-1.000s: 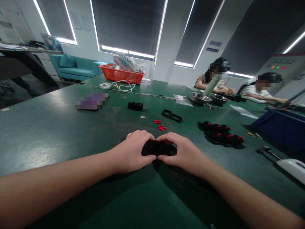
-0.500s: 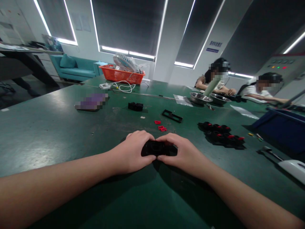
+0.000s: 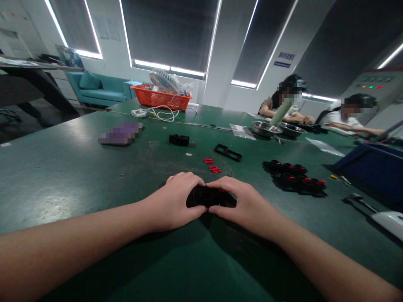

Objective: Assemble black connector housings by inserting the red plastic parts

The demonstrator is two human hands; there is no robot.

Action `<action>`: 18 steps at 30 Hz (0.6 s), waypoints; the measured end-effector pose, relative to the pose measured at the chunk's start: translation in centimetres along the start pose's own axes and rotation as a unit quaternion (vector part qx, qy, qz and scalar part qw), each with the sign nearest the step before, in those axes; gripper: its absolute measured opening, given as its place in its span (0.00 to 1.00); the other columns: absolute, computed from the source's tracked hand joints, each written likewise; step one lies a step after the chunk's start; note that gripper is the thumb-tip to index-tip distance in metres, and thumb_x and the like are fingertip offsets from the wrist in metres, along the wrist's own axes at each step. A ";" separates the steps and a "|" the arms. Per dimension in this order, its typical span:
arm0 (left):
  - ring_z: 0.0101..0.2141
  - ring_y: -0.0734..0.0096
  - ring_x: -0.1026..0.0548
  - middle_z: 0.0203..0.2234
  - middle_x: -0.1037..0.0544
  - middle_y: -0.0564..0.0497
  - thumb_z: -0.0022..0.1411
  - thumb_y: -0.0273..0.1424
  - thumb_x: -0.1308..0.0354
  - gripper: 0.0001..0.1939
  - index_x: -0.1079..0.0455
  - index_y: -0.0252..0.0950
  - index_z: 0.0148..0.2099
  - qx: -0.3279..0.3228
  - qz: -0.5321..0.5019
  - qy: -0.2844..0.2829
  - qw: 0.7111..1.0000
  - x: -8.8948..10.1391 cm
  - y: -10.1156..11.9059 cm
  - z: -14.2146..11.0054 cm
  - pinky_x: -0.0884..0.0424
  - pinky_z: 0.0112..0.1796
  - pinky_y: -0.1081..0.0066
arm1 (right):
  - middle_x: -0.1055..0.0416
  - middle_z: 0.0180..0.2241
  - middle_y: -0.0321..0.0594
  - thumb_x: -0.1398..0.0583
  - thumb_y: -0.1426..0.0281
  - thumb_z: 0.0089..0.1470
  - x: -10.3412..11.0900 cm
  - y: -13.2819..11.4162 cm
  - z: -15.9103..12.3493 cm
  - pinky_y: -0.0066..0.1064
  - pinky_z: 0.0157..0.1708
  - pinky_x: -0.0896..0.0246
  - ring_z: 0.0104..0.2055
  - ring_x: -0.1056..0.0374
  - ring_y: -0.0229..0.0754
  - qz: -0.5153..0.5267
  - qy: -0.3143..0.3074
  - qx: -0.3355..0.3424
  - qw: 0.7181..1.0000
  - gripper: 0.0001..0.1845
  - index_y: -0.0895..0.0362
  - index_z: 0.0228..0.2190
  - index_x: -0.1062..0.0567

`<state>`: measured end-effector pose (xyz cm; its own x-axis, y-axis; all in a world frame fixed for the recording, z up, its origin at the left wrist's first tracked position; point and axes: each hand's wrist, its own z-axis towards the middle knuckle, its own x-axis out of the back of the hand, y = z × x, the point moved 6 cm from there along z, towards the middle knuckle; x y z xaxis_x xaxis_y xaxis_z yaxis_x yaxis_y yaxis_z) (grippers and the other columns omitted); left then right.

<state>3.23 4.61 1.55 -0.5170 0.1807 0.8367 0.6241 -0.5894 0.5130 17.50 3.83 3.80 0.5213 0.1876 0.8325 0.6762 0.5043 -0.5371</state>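
Observation:
Both my hands grip one black plastic part (image 3: 206, 197) low over the green table. My left hand (image 3: 179, 201) wraps its left end, thumb in front and fingers behind. On the other end, my right hand (image 3: 245, 203) pinches between thumb and fingers, with a gap near the palm. The fingertips of the two hands nearly meet at the part's middle. Just beyond them lie several small red clips (image 3: 214, 169). A black rectangular frame (image 3: 228, 152) rests farther back, and a black block-shaped part (image 3: 179, 139) sits to its left. The held part's details are too dark to make out.
Black assemblies with red pieces (image 3: 294, 178) stand at right, near a blue bin (image 3: 374, 167) and a white-handled tool (image 3: 388, 222). A purple phone-like object (image 3: 121, 134) lies left. Behind are an orange basket (image 3: 162, 98), metal bowls (image 3: 266, 128) and two people seated at the table.
My right hand has shifted very slightly to the right on the black part. My left hand stays where it was. The view has turned a touch.

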 end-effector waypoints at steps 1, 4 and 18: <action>0.47 0.54 0.28 0.43 0.24 0.45 0.57 0.33 0.39 0.16 0.31 0.37 0.48 0.000 -0.001 0.001 1.000 0.0 0.0 0.0 0.32 0.50 0.53 | 0.23 0.44 0.41 0.33 0.75 0.48 0.0 0.0 0.0 0.38 0.48 0.35 0.46 0.28 0.46 0.000 0.000 0.001 1.000 0.19 0.54 0.44 0.22; 0.47 0.53 0.29 0.44 0.25 0.44 0.57 0.32 0.40 0.16 0.31 0.37 0.48 -0.001 -0.003 0.001 1.000 -0.1 -0.1 0.0 0.33 0.50 0.52 | 0.23 0.44 0.41 0.34 0.75 0.48 0.1 -0.1 -0.1 0.38 0.48 0.36 0.47 0.28 0.46 -0.001 -0.001 0.000 1.000 0.19 0.55 0.44 0.22; 0.47 0.53 0.28 0.43 0.25 0.44 0.57 0.33 0.40 0.16 0.31 0.36 0.48 -0.004 -0.002 0.001 1.000 0.0 0.1 0.0 0.33 0.51 0.54 | 0.23 0.44 0.42 0.34 0.75 0.49 0.0 -0.2 -0.1 0.37 0.48 0.36 0.47 0.29 0.45 -0.002 -0.007 0.000 1.000 0.19 0.57 0.45 0.23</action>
<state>3.30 4.56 1.65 -0.5208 0.1803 0.8344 0.6183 -0.5943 0.5143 17.41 3.64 3.90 0.5119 0.1967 0.8362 0.6778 0.5056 -0.5339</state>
